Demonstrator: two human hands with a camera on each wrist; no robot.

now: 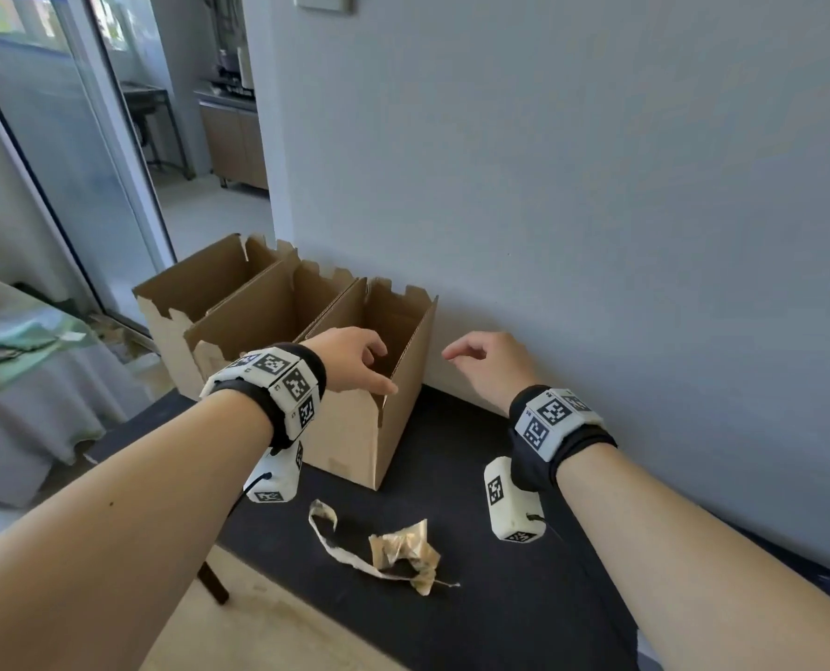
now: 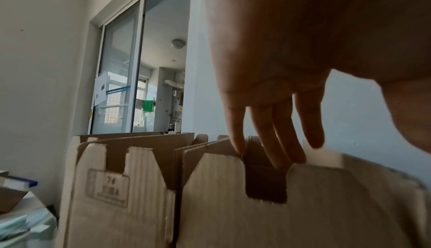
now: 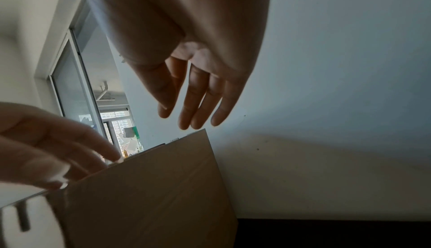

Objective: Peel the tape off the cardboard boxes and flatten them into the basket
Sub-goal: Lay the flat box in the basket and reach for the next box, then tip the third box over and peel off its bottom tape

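Three open-topped cardboard boxes stand in a row against the wall. The nearest box sits on the dark table; the middle box and the far box stand left of it. My left hand hovers over the nearest box, its straight fingers dipping inside the rim and the thumb lying along the front edge. My right hand hangs empty and relaxed beside the box's right wall. A crumpled strip of peeled tape lies in front.
A white wall runs close behind the boxes and table. A sliding glass door is at the left, with a cloth-covered table in front of it. Tan floor shows below the table's front edge. No basket is in view.
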